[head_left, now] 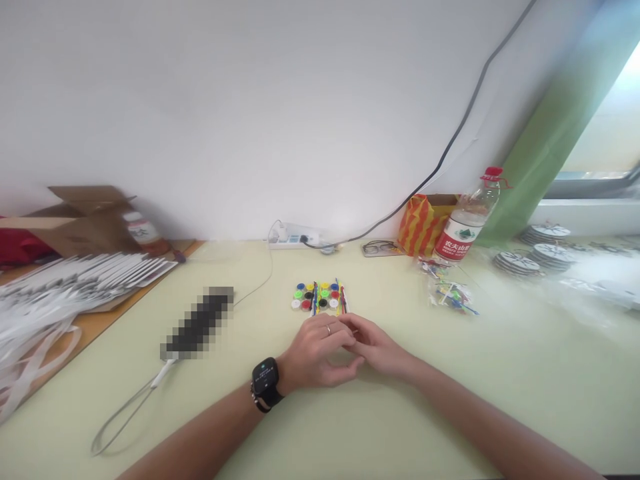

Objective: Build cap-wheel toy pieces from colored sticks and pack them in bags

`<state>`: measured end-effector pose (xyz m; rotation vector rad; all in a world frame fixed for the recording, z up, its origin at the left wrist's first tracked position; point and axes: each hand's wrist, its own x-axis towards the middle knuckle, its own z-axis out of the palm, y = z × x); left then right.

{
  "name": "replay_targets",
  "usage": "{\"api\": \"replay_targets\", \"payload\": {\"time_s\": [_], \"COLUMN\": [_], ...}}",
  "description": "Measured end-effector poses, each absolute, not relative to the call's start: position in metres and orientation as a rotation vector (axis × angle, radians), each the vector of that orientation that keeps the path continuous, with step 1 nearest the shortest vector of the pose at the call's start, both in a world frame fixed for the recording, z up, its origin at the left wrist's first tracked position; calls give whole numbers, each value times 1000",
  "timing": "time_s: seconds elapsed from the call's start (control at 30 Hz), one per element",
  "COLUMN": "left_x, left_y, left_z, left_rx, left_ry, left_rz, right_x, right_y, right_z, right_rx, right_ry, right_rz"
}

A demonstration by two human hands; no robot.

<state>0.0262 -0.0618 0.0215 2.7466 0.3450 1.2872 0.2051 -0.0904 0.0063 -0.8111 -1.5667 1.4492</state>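
My left hand (317, 350) wears a ring, with a black smartwatch (265, 376) on the wrist. Its fingers are curled, and the fingertips meet those of my right hand (377, 343) just above the table. The right fingers are bent inward in a pinch. Whatever lies between the two hands is hidden or too small to make out. Right behind them sit several small round pieces (325, 294) in blue, yellow, green, black, red and white, laid out in rows. Thin coloured sticks (343, 298) lie upright between and beside the rows.
A clear bag of coloured parts (455, 297) lies to the right, before a large water bottle (467, 217) and a striped bag (419, 223). Glasses (381, 248) and a power strip (293, 238) are along the wall. A blurred-out dark object (200, 323) with a cable lies left.
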Motion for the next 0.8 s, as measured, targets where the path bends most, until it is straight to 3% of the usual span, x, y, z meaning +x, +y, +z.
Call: {"api": "replay_targets", "payload": {"time_s": [0.8], "left_x": [24], "left_y": [-61], "left_z": [17], "left_rx": [2699], "left_ry": [278], "left_rz": [1246], "right_x": [209], "right_y": [-90], "right_z": [7], "right_rx": [-780], "right_ry": [-1668], "right_rz": [1450]}}
